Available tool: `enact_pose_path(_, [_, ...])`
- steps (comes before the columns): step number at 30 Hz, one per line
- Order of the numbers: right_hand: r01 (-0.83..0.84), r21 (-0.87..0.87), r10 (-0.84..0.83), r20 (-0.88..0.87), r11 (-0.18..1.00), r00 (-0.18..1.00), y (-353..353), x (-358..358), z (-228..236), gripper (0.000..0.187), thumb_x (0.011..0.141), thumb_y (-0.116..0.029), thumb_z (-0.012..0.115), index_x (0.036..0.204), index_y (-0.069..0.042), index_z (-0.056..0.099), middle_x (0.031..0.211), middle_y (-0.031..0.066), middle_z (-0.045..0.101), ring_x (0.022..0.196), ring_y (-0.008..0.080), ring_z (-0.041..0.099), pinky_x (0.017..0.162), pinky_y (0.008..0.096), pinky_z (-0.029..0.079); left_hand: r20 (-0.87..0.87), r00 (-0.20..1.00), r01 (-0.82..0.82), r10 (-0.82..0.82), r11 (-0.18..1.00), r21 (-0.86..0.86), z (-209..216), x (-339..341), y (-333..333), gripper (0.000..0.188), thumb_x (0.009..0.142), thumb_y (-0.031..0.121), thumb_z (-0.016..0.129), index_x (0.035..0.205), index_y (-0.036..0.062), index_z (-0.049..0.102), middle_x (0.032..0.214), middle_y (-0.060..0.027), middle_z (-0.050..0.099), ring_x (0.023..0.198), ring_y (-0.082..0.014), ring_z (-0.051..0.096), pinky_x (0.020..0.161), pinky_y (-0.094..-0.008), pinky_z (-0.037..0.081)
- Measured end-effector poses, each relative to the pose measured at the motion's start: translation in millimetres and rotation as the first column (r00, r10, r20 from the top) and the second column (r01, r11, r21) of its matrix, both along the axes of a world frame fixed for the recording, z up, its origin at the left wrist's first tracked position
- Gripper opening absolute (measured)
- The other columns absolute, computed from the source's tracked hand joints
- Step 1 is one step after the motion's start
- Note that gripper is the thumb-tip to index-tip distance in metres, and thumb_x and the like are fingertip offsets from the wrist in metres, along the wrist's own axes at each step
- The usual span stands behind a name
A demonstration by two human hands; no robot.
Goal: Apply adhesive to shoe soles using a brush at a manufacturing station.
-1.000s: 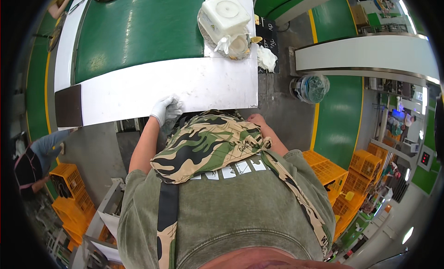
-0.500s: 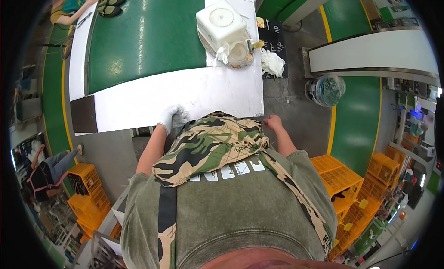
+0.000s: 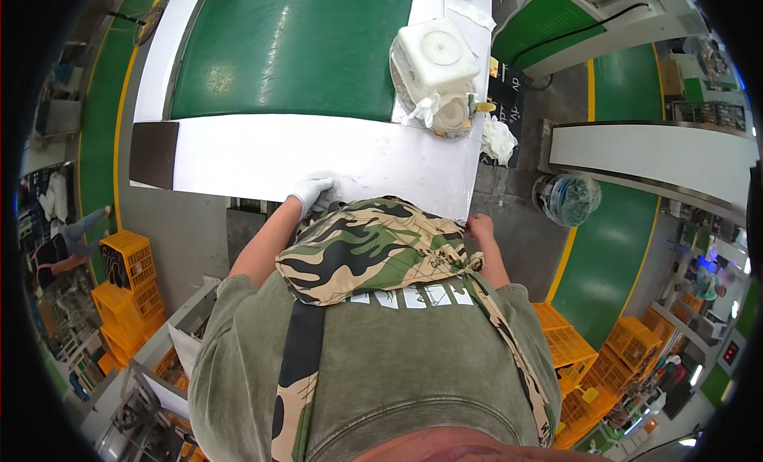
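Observation:
My left hand (image 3: 313, 194), in a white glove, is at the near edge of the white-covered worktable (image 3: 262, 156). Its fingers are curled, and the camouflage apron (image 3: 373, 243) partly hides what lies under them. At the table's near right corner is my bare right hand (image 3: 479, 226), close beside the apron. Its fingers are folded in, and anything inside them is hidden. Farther back on the right of the table stands a white square plastic container (image 3: 437, 55) with a round lid. A small tub (image 3: 455, 112) and a crumpled white cloth or glove (image 3: 425, 110) are just before it.
Beyond the white strip runs a green conveyor belt (image 3: 294, 56). A plastic-wrapped round bin (image 3: 567, 199) stands on the floor to the right, near white rags (image 3: 498, 140). Orange crates are stacked behind me at left (image 3: 127, 259) and right (image 3: 566, 347).
The view has turned, so the table and container sit farther right and lower. My right hand is slightly closer to the table corner. My left hand stays at the near edge.

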State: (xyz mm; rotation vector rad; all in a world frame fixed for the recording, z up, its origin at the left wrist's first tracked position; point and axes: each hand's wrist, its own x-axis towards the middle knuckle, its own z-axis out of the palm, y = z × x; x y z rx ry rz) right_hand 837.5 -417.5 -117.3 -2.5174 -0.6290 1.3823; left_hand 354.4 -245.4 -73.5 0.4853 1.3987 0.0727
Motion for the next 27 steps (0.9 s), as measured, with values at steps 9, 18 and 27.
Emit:
enact_pose_path(9, [0.208,0.335,-0.307,0.278,0.919,0.910,12.5,19.7,51.1,0.012,0.080,-0.013,0.074,0.081,-0.004,0.067,0.063,0.0031,0.061,0.055,0.0124,0.058,0.049,0.0281,0.045,0.046,0.970,0.230,-0.240,0.961,0.154,37.0,-11.6,76.3,0.028,0.094,0.033,0.061,0.097,0.0044,0.063,0.087,-0.0083,0.073,0.056,-0.0171,0.066,0.050,-0.0280,0.051])
enact_pose_path(18, [-0.415,0.603,0.033,0.541,0.681,0.840,268.0,-94.1,236.2,0.059,0.069,-0.025,0.082,0.118,-0.001,0.060,0.115,0.0163,0.061,0.107,0.0267,0.059,0.093,0.0370,0.047,0.176,0.916,0.362,-0.360,0.932,0.021,16.0,-31.5,108.9,0.029,0.094,0.036,0.059,0.097,0.0076,0.065,0.084,-0.0070,0.072,0.059,-0.0197,0.069,0.049,-0.0318,0.052])
enact_pose_path(27, [-0.656,0.177,0.359,0.719,0.733,0.595,390.6,-144.3,252.4,0.100,0.057,-0.042,0.087,0.142,-0.011,0.044,0.153,0.0234,0.028,0.139,0.0376,0.034,0.113,0.0453,0.033,0.243,0.899,0.398,-0.364,0.912,-0.105,12.5,-33.5,123.9,0.032,0.094,0.036,0.060,0.101,0.0056,0.066,0.086,-0.0072,0.070,0.062,-0.0219,0.070,0.050,-0.0323,0.053])
